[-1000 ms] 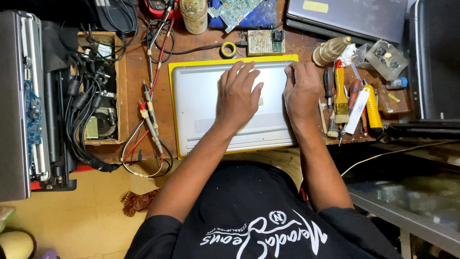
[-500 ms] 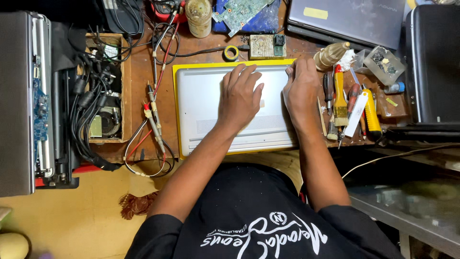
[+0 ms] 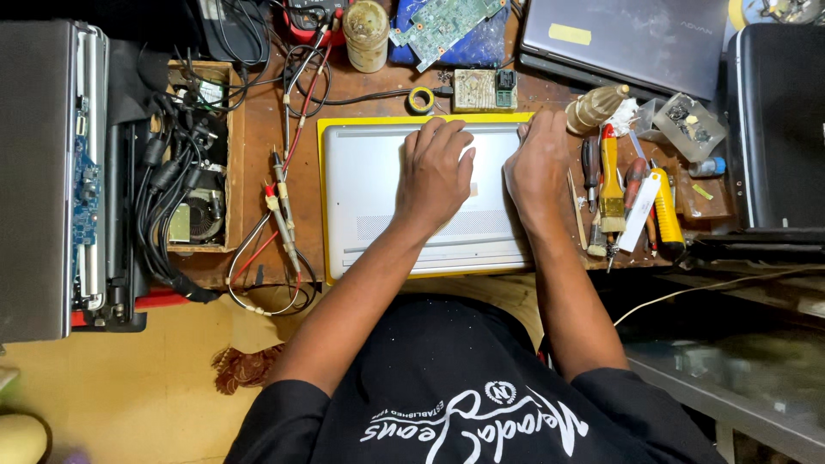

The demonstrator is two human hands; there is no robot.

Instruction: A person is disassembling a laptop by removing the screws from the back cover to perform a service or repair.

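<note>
Both hands lie flat, fingers spread and grasping nothing – left hand [image 3: 436, 176] and right hand [image 3: 539, 167] – on the silver laptop [image 3: 378, 198], which rests on a yellow mat [image 3: 323, 172]. Probe wires [image 3: 279, 206] lie just beside on the left; screwdrivers and a brush [image 3: 611, 185] crowd the right.

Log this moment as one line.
left hand: flat on silver laptop | right hand: on its right edge | laptop: closed, on yellow mat | hand tools: right

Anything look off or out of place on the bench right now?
Nothing looks spilled or broken. Both hands, left and right, lie flat on the silver laptop, which sits square on its yellow mat. Probe leads sprawl loosely beside it.
</note>
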